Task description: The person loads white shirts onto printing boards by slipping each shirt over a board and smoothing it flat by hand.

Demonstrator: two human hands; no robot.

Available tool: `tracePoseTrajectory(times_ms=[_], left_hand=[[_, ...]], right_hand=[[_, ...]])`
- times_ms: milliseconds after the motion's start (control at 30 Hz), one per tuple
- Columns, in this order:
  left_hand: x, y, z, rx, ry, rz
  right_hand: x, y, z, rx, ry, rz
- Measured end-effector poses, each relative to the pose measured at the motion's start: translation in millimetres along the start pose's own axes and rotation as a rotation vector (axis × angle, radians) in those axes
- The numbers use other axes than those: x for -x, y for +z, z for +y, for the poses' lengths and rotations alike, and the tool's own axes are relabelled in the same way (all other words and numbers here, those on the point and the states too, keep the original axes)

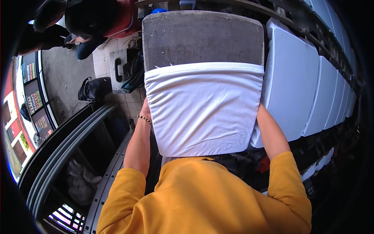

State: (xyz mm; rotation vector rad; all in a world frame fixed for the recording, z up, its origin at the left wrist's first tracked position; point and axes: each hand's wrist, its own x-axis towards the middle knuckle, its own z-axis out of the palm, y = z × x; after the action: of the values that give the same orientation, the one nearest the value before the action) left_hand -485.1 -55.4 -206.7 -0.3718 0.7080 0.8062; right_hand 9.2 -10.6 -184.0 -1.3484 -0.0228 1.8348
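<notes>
One white cloth (206, 111) over one grey board (203, 39)

The wrinkled fabric covers the flat, scuffed, round-cornered board's near part. The left hand (145, 110) and right hand (260, 108) flank it; fingers hidden, grip unclear. One beaded bracelet (144, 118). At least three white-covered panels (292, 78) stand rightward.

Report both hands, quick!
Left hand: at left edge of white cloth; grip hidden, can't tell.
Right hand: at its right edge; grip hidden, can't tell.

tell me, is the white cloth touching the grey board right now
Touching. The head view shows the white cloth stretched over the near part of the grey board, its hem lying across the board's face.
</notes>
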Motion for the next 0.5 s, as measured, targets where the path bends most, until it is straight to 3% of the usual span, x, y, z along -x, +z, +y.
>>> tracePoseTrajectory(times_ms=[233, 300, 333, 367, 433, 500], left_hand=[[-70.1, 68.1, 71.1, 0.003, 0.273, -0.134], [-55.6, 90.1, 108.9, -0.301, 0.396, 0.0], [-69.8, 50.3, 139.9, -0.449, 0.485, -0.436], [-39.7, 93.6, 121.9, -0.617, 0.788, 0.074], [-2.9, 146.1, 97.5, -0.888, 1.06, 0.113], [27.6, 173.2, 78.0, -1.513, 1.132, 0.179]], right_hand=[[-54.1, 48.1, -34.7, -0.147, -0.188, -0.004], [-63.4, 68.3, -59.3, -0.183, -0.291, 0.012], [-53.1, 75.7, -70.8, -0.172, -0.345, 0.027], [-39.5, 84.8, -81.2, -0.144, -0.394, 0.033], [-5.6, 102.5, -93.4, 0.241, -0.537, -0.018], [29.5, 122.2, -101.7, 1.137, -0.918, 0.017]])
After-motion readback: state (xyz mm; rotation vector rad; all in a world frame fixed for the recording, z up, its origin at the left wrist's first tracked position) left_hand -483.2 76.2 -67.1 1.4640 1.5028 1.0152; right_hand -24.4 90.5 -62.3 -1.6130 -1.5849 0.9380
